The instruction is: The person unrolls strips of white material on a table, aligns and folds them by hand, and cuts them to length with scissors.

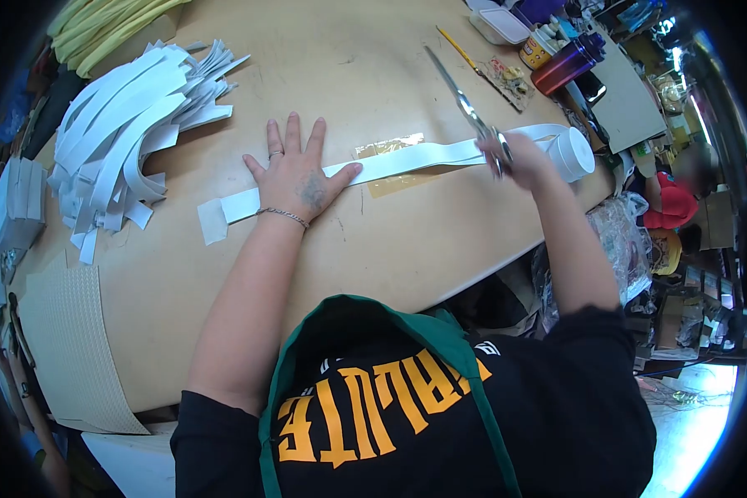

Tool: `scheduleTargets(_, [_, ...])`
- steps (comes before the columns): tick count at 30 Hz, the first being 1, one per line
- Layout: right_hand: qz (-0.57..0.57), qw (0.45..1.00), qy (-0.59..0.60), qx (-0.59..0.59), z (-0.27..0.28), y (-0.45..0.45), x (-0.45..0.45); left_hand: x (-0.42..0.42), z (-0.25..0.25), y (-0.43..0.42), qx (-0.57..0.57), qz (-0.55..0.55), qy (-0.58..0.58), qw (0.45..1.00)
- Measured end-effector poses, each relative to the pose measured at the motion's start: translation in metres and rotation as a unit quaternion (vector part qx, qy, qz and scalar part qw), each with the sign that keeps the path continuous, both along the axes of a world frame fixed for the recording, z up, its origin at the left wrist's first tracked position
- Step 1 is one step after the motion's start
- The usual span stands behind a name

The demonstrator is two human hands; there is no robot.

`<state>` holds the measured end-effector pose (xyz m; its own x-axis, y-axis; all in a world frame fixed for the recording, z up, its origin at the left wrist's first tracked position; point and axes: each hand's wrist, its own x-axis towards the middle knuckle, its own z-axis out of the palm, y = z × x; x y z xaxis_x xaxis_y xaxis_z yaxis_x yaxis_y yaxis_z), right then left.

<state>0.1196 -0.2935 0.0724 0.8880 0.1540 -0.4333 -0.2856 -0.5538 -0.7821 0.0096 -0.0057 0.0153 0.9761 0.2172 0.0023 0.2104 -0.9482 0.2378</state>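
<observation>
A white band, likely elastic (415,157), stretches across the table from a roll (574,154) at the right to a pale square patch (212,222) at the left. My left hand (297,173) lies flat on the band near its left end, fingers spread. In my right hand (520,160) is a pair of scissors (466,106), blades pointing up and left, held over the band close to the roll. Amber tape (394,185) shows on the table on both sides of the band. Many cut white strips (124,124) are heaped at the left.
Yellow strips (108,29) lie at the top left. A pencil (458,50), a purple bottle (568,64) and a plastic tub (500,25) are at the back right. A textured beige sheet (66,349) covers the near left table corner. Clear plastic (618,241) hangs off the right side.
</observation>
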Motion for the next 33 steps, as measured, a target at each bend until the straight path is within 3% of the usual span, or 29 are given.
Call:
scheduleTargets(5, [0.067, 0.990, 0.090, 0.083, 0.008, -0.013, -0.145, 0.000, -0.002, 0.000, -0.003, -0.001, -0.005, 1.000])
scheduleTargets(10, [0.087, 0.956, 0.208, 0.187, -0.010, -0.022, -0.218, 0.001, -0.001, 0.000, 0.004, -0.004, 0.010, 1.000])
scheduleTargets(14, [0.064, 0.955, 0.240, 0.163, -0.010, -0.022, -0.223, 0.001, 0.000, 0.000, 0.004, -0.004, 0.015, 1.000])
scheduleTargets(20, [0.179, 0.953, 0.207, 0.134, -0.015, -0.021, -0.222, 0.002, -0.003, 0.001, 0.008, -0.005, 0.011, 1.000])
scheduleTargets(33, [0.091, 0.947, 0.269, 0.152, -0.012, 0.007, -0.211, 0.002, -0.005, 0.001, 0.014, -0.004, 0.007, 1.000])
